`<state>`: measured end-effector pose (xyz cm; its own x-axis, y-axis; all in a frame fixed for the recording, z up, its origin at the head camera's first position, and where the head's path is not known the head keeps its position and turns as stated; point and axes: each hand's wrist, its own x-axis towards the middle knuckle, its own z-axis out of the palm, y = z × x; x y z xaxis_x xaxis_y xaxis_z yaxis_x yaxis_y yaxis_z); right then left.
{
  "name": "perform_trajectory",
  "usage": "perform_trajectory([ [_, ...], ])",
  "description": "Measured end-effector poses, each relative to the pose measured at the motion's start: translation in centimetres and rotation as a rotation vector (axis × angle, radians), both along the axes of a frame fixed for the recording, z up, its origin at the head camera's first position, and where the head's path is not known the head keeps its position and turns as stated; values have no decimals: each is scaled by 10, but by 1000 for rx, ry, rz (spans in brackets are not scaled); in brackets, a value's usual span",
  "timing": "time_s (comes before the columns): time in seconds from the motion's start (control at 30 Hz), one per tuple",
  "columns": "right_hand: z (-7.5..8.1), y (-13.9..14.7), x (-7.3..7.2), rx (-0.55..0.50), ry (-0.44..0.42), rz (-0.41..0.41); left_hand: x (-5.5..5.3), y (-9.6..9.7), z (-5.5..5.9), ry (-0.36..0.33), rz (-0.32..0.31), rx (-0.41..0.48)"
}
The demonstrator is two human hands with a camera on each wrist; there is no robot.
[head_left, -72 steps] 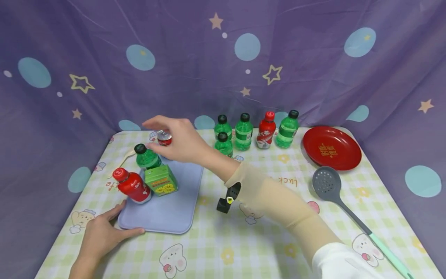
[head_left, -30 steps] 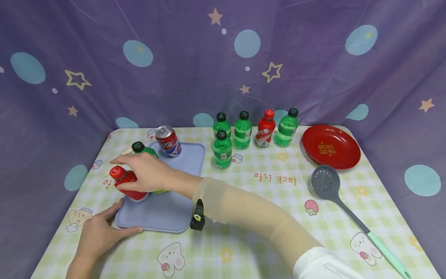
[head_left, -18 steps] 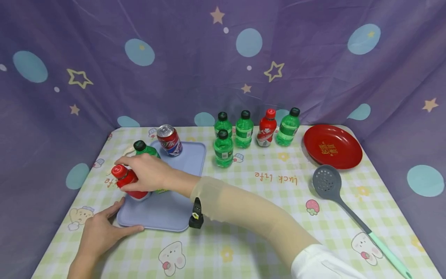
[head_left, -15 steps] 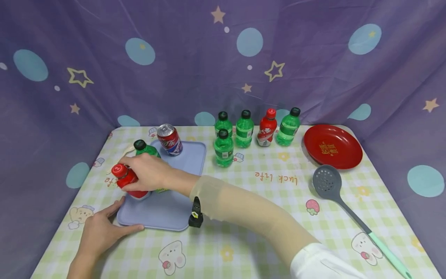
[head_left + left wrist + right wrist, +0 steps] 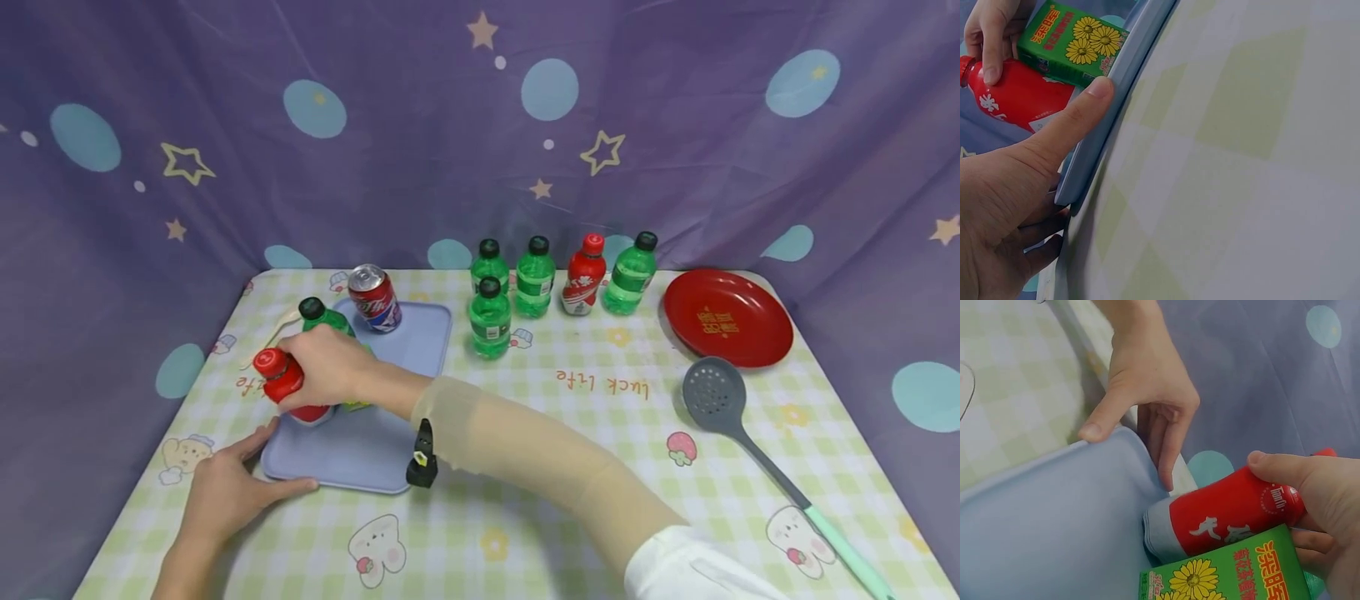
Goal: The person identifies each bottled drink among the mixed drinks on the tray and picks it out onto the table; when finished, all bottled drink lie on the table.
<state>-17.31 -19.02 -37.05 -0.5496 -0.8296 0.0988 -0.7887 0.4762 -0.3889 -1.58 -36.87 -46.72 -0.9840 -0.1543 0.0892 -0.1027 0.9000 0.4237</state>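
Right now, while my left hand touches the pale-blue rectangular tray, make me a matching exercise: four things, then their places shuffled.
Things
1. Red cylindrical metal can
2. Round glossy red plate
3. Mint-handled grey slotted skimmer
4. Green flower-printed carton

Places
A. Beside the red plastic bottle in the right hand
B. At the far right corner of the table
C. At the far end of the tray
D. Lying with its handle toward the near edge

Pairs: 1-C, 2-B, 3-D, 4-A
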Motion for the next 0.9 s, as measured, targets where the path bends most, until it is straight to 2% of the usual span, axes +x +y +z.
perform_trajectory([
  [0.2, 4, 6, -1, -77, 21, 13, -1, 0, -1, 27, -8, 1],
  [0.3, 9, 12, 2, -168, 3, -8, -1, 0, -2, 25, -4, -1],
  [0.43, 18, 20, 6, -309, -27, -17, -1, -1, 0, -11, 11, -11],
  [0.57, 30, 33, 10, -414, 11, -13, 0, -1, 1, -17, 16, -25],
  [0.67, 41, 45, 13, -452, 28, -20, 0, 0, 1, -9, 18, -23],
  [0.9, 58, 74, 12, -533, -7, -41, -2, 1, 0, -17, 36, -17],
])
